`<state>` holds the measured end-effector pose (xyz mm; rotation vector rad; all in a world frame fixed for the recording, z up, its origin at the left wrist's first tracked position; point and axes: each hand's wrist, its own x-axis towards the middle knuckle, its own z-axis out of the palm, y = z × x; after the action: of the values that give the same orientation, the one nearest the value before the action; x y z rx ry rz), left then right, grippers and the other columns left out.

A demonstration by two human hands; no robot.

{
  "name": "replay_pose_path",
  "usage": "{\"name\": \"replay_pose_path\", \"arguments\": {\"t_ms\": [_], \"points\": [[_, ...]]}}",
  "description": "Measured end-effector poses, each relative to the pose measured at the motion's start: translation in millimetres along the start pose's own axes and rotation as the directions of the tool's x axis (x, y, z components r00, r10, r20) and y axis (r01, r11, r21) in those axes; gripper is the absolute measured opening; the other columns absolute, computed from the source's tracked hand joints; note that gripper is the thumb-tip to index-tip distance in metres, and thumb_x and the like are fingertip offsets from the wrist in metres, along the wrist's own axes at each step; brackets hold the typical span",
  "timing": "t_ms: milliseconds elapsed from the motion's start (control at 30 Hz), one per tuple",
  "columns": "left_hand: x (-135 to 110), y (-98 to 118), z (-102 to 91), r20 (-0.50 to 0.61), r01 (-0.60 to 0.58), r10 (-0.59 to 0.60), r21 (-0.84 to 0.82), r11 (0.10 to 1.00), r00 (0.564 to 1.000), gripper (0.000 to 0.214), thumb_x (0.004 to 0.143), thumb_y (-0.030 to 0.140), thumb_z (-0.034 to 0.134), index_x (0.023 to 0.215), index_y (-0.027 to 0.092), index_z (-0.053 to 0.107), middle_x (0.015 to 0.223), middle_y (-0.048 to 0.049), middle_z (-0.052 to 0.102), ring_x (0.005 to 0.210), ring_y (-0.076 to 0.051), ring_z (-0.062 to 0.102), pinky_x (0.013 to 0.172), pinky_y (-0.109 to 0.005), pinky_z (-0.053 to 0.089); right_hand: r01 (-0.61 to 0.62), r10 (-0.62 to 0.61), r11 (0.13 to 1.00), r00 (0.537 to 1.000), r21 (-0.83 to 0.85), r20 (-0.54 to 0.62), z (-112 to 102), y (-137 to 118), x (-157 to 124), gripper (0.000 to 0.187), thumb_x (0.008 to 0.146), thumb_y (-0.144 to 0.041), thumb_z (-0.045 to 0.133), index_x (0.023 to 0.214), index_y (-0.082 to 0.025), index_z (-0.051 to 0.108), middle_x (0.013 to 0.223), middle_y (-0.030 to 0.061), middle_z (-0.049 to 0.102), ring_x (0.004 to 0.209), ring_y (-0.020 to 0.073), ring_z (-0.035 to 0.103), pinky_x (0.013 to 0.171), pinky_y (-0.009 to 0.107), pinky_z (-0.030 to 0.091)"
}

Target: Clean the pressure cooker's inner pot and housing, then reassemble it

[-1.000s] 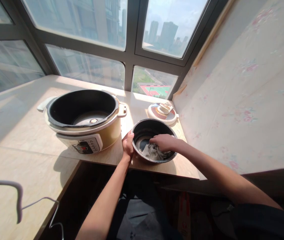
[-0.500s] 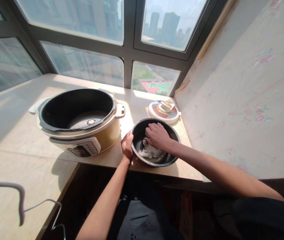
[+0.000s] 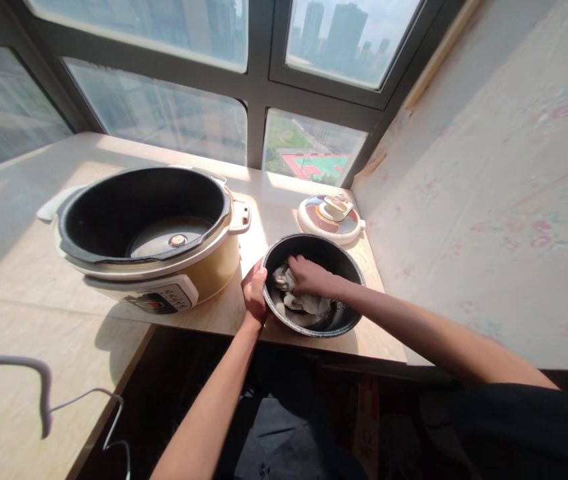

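A black inner pot (image 3: 344, 257) sits on the wooden counter near its front edge. My left hand (image 3: 254, 295) grips the pot's left rim, fingers closed over it. Inside the pot my right hand (image 3: 309, 275) presses a crumpled white cloth (image 3: 297, 303) against the left inner wall, fingers closed on the cloth. To the left stands a cream electric cooker (image 3: 149, 230), lid off, its dark heating well showing.
A round white and brown lid (image 3: 331, 219) lies behind the pot by the window. A grey cable (image 3: 44, 400) runs over the counter at lower left. A floral papered wall (image 3: 489, 173) closes the right side. Windows line the back.
My right hand has slid the cloth from the pot's bottom toward its left inner wall. My left hand has stayed on the rim.
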<state>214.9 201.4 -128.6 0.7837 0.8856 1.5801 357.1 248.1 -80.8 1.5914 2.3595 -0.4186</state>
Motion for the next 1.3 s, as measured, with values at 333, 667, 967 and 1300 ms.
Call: {"name": "replay_pose_path", "arguments": {"t_ms": [333,667,967,1300], "points": [[1.5,-8.6,-0.1,-0.061,-0.049,0.049,-0.001,0.999,0.997,0.035,0.087,0.036,0.057,0.105,0.013,0.075,0.101,-0.0096,0.075,0.1,-0.027,0.069,0.093,-0.035,0.053,0.51,-0.52,0.851,0.852,0.12,0.062,3.6,-19.2,-7.3,0.041,0.074,-0.013,0.073,0.113,-0.01,0.064,0.107,0.0116,0.066,0.089,0.0213,0.059,0.073,0.029,0.042],[0.8,-4.9,-2.1,-0.085,-0.045,0.05,0.052,0.998,0.995,0.033,0.086,0.037,0.06,0.1,0.014,0.079,0.085,-0.0066,0.074,0.081,-0.022,0.067,0.074,-0.03,0.052,0.476,-0.412,0.879,0.776,-0.015,0.478,-9.7,5.8,-27.4,0.044,0.063,0.0,0.071,0.097,-0.027,0.078,0.097,0.0045,0.074,0.084,0.0242,0.065,0.063,0.029,0.037],[8.0,-9.4,-16.7,0.009,-0.014,0.013,0.058,0.998,1.0,0.035,0.084,0.039,0.065,0.105,0.015,0.08,0.093,-0.0081,0.076,0.097,-0.027,0.069,0.089,-0.035,0.054,0.213,-0.145,0.939,0.957,-0.27,0.251,-8.9,13.8,-20.3,0.03,0.087,-0.008,0.059,0.11,-0.017,0.074,0.114,0.0194,0.071,0.1,0.0356,0.069,0.073,0.039,0.048],[1.6,-6.7,-3.0,-0.054,-0.006,0.005,-0.028,1.0,0.999,0.037,0.083,0.04,0.064,0.105,0.013,0.079,0.094,-0.0096,0.075,0.09,-0.024,0.069,0.083,-0.033,0.055,0.054,-0.044,0.978,0.998,-0.199,0.053,-6.3,12.4,9.6,0.037,0.093,-0.016,0.051,0.128,-0.012,0.062,0.122,0.0234,0.066,0.103,0.0362,0.069,0.075,0.039,0.05]]}}
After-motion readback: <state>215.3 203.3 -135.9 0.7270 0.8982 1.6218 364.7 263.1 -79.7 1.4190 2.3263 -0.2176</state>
